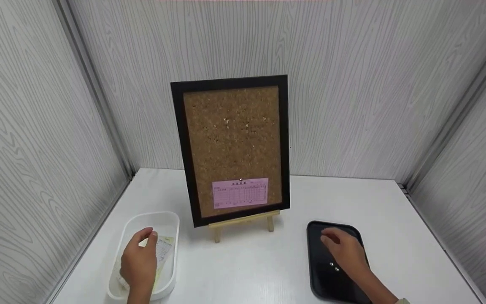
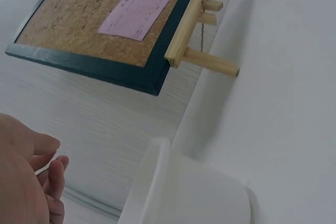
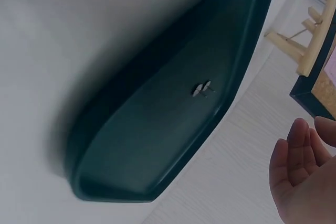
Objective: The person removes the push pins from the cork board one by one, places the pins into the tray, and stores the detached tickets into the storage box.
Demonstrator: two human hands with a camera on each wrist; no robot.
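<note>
A framed cork board (image 1: 234, 147) leans on a small wooden easel (image 1: 243, 219), with a pink slip of paper (image 1: 240, 193) pinned near its bottom by a small pin (image 1: 240, 180). My left hand (image 1: 139, 257) hovers over a white tub (image 1: 174, 253), its fingers loosely bent and nothing seen in them. Inside the tub lie greenish printed slips (image 1: 163, 249), partly hidden by that hand. Over a black tray (image 1: 321, 270) is my right hand (image 1: 346, 249), fingers relaxed and apparently holding nothing. Two small metal pins (image 3: 197, 89) lie on the tray.
A white table (image 1: 243, 270) carries everything. Wood-grain panels stand at the back (image 1: 344, 84), on the left (image 1: 28, 126) and on the right (image 1: 471, 169). The easel's legs (image 2: 215, 62) jut out under the board.
</note>
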